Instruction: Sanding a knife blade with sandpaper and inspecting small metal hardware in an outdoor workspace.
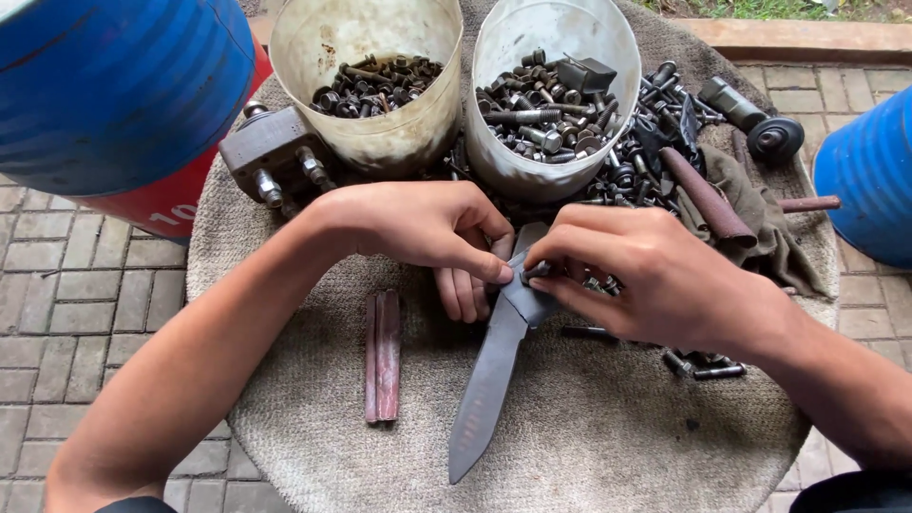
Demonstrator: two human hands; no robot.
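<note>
I see my left hand (432, 233) pinching the blade blank (494, 366) at its top; right hand (646, 275) pinches a bolt (534, 272) there. Blade's long axis runs 1 to 7 o'clock.

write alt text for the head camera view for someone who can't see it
Seen from above, a person's left hand and right hand pinch a small bolt at the upper end of a grey metal blade lying on a round mat-covered table. Behind stand two cut plastic containers of nuts and bolts, with loose hardware and blue drums around.
</note>
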